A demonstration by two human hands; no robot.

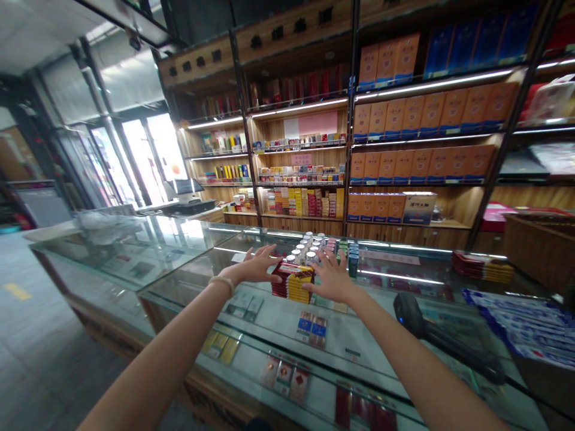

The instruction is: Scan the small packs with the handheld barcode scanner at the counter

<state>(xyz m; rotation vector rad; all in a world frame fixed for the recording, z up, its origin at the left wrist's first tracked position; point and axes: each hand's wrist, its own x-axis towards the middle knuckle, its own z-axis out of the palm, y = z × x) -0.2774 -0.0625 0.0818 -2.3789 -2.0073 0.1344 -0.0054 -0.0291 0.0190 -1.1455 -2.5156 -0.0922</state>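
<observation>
A stack of flat packs with dark red and yellow ends (293,284) stands on the glass counter in front of me. My left hand (255,267) is at its left side, fingers stretched and apart, thumb at the front left corner. At the right side is my right hand (333,279), also spread, its thumb by the front right corner. Both hands seem to touch the stack, but neither is closed round it. Just behind it stand rows of small white-capped bottles (311,256). Green-blue small containers (353,258) stand to their right, partly hidden by my right fingers.
On the right lie a black handheld scanner (420,317), blue-and-white packets (521,323) and another red-and-yellow stack (483,266), near a brown basket (541,245). The glass counter (179,293) holds packs inside. Shelves with orange boxes (420,114) line the back wall.
</observation>
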